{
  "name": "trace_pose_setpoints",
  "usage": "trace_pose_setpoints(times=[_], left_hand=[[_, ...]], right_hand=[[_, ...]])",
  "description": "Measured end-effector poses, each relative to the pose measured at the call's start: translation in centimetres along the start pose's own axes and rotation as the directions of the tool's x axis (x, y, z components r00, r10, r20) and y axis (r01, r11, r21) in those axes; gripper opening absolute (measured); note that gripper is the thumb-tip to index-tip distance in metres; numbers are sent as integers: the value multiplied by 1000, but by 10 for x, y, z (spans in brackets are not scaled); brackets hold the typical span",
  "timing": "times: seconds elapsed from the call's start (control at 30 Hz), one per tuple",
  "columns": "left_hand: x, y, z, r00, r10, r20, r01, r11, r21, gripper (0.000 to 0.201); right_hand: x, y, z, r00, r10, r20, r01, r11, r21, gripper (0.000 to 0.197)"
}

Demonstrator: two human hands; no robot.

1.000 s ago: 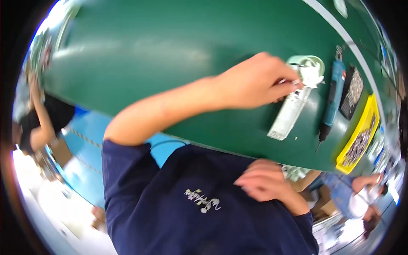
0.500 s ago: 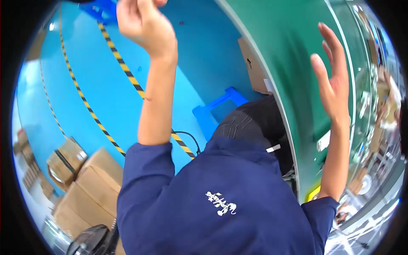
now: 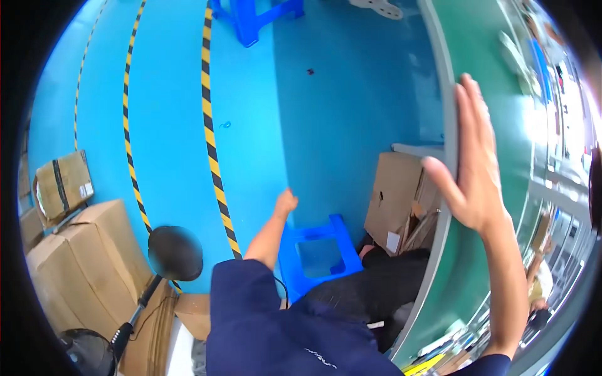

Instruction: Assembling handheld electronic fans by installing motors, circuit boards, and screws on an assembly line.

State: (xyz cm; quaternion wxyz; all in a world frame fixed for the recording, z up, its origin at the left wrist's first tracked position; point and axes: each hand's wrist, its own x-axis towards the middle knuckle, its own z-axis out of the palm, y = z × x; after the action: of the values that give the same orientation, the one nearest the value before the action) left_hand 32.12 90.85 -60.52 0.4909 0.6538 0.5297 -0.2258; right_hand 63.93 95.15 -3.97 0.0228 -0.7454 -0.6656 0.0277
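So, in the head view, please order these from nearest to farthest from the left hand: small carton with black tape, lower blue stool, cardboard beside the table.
From the left hand:
1. Lower blue stool, just below it.
2. Cardboard, right, beside the table.
3. Small carton, far left.

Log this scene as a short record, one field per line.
left hand: the left hand, beside the blue plastic stool in view; whether it holds anything can't be told
right hand: the right hand, fingers extended, thumb apart, at the table edge; contact unclear
table: long green worktable with a grey edge
stool: blue plastic stool on the floor
floor: smooth blue floor with black-and-yellow striped tape
left side: brown cardboard boxes
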Motion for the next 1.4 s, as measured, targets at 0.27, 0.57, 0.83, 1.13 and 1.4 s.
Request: trace_pose_setpoints(times=[0.27,0.57,0.83,1.13,1.4], left_hand=[[162,137,-78,912,167,-374,-114,981,160,69],[296,299,-150,892,144,-428,-45,971,233,62],[353,282,-146,849,219,-480,-35,931,363,53],[277,204,-37,748,345,-567,-228,936,270,14],[32,204,-66,912,-23,-410,-392,249,-886,13]], right_hand=[[18,35,7,999,32,1,-32,988,150,86],[-20,33,-9,993,-83,83,65,978,197,87],[-3,28,-11,991,-51,121,40,995,90,79],[17,1,-12,974,198,112,-211,970,123,74],[37,34,-2,989,52,-141,13,906,422,73]])
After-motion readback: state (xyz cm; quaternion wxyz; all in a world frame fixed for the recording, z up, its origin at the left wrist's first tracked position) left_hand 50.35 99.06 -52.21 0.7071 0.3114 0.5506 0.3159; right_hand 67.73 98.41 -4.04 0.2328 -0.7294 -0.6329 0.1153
